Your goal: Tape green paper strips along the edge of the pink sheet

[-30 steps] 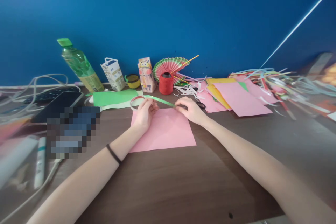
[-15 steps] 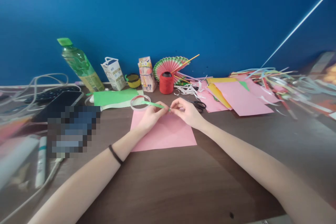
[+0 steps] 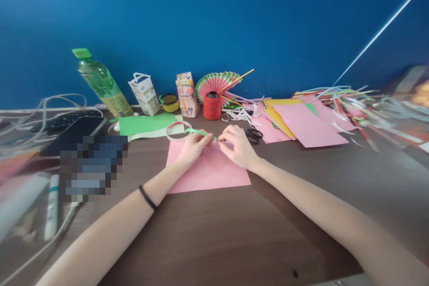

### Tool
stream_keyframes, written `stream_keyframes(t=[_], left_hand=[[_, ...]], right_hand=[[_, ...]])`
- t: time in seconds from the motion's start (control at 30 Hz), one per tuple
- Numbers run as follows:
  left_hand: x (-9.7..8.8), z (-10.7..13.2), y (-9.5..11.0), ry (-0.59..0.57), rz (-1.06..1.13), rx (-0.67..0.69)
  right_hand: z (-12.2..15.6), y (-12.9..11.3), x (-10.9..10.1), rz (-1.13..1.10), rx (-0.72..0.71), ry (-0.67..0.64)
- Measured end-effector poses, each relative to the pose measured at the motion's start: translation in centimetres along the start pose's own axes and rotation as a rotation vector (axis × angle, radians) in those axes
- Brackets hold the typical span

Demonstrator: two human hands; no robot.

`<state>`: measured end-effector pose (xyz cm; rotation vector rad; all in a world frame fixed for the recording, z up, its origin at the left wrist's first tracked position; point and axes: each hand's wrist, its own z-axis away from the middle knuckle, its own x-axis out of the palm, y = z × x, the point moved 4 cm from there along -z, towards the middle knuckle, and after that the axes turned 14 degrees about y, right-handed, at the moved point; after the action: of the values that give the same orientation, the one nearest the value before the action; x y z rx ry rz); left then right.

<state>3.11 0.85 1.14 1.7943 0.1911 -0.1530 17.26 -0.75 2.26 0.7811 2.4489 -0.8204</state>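
My left hand (image 3: 193,148) and my right hand (image 3: 236,144) meet above a pink paper sheet (image 3: 209,174) on the brown table (image 3: 234,232). Both pinch a thin green paper strip (image 3: 198,132), fingertips almost touching near its right end. The strip's left end reaches a clear tape roll (image 3: 178,130) lying just behind the sheet. A black band sits on my left wrist.
Along the blue wall stand a green bottle (image 3: 100,81), a small carton (image 3: 145,94), a patterned box (image 3: 187,94), a red thread spool (image 3: 212,106) and a paper fan (image 3: 216,84). Black scissors (image 3: 254,134), pink and yellow sheets (image 3: 301,125) and strip piles lie right. Cables, a phone and pens lie left.
My hands have come together along the green strip: the right hand slid left from the strip's far end, the left moved right, and the visible strip between them has shortened.
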Motion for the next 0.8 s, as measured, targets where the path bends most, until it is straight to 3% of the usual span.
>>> stream_keyframes(t=[0.47,0.8], left_hand=[[0.08,0.22,0.42,-0.039,-0.060,0.082],[0.19,0.41,0.55,-0.057,-0.053,0.106]], right_hand=[[0.09,0.23,0.47,-0.101,0.117,-0.051],[0.20,-0.07,0.45,-0.017,0.117,-0.024]])
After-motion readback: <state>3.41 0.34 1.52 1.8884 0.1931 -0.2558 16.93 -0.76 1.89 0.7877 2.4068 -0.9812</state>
